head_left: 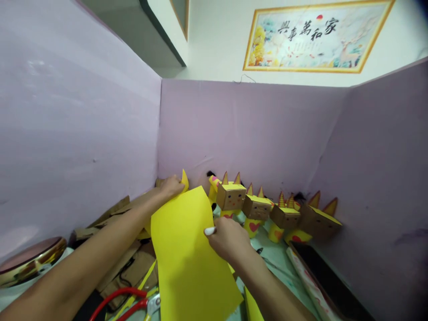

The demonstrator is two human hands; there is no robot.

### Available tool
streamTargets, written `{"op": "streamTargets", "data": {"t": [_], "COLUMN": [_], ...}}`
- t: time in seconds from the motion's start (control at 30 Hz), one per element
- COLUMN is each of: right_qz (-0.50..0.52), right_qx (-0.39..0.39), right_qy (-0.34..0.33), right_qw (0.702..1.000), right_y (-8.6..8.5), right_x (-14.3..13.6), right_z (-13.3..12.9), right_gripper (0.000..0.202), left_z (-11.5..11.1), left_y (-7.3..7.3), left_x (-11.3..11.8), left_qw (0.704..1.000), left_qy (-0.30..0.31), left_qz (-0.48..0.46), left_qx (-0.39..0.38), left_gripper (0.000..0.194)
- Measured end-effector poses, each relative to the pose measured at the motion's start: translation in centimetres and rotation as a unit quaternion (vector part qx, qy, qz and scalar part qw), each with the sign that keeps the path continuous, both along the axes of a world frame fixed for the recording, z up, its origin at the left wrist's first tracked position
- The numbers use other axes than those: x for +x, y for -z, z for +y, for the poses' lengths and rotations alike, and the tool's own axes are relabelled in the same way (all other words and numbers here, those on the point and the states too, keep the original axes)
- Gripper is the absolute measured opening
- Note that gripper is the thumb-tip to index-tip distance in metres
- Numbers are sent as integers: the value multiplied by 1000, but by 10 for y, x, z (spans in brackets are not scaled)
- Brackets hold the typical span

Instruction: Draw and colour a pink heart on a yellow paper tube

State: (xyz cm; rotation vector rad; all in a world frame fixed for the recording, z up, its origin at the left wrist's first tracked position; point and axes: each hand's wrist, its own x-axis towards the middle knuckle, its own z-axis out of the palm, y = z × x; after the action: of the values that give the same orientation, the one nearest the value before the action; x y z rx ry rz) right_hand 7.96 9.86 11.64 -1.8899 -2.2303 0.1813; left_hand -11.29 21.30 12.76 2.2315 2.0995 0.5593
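A large sheet of yellow paper [190, 249] hangs upright in front of me, slightly curved. My right hand [230, 236] pinches its right edge, with a white-looking thumbnail showing. Farther off, at the left back, my left hand [172, 186] is closed on a small pointed piece of yellow paper [185, 179]; its fingertips are partly hidden. Below the left forearm lie red-handled scissors [142, 305], their blades partly covered by the sheet. Thin yellow paper strips [147, 276] lie beside the scissors.
Several cardboard animal figures [231, 197] with yellow bodies and pointed horns stand along the back right. Brown cardboard pieces [115, 272] are piled at left, near a round gold-rimmed object [31, 261]. A dark tray-like object [331, 281] lies at right. Purple panels [250, 129] enclose three sides.
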Motion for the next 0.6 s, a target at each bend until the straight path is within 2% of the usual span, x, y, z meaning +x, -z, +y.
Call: {"op": "streamTargets", "data": {"t": [0.13, 0.27, 0.37, 0.5, 0.6], "right_qz": [-1, 12, 32, 96, 187], "right_qx": [-9, -8, -8, -6, -17], "right_qy": [3, 3, 3, 9, 9], "right_qw": [1000, 1000, 999, 995, 982], "right_y": [-1, -9, -12, -6, 4], "right_x": [2, 7, 11, 16, 18], "right_z": [3, 2, 0, 3, 15], "right_gripper": [25, 26, 23, 17, 13], "left_z": [6, -11, -35, -81, -120], "left_y": [-32, -75, -97, -110, -119], "left_x": [1, 4, 6, 8, 9], "left_qw": [999, 995, 988, 972, 932], "left_qy": [-34, -29, -44, -72, -53], "left_qz": [26, 71, 97, 111, 77], "left_qx": [17, 58, 109, 194, 351], "left_gripper": [28, 24, 23, 28, 32]}}
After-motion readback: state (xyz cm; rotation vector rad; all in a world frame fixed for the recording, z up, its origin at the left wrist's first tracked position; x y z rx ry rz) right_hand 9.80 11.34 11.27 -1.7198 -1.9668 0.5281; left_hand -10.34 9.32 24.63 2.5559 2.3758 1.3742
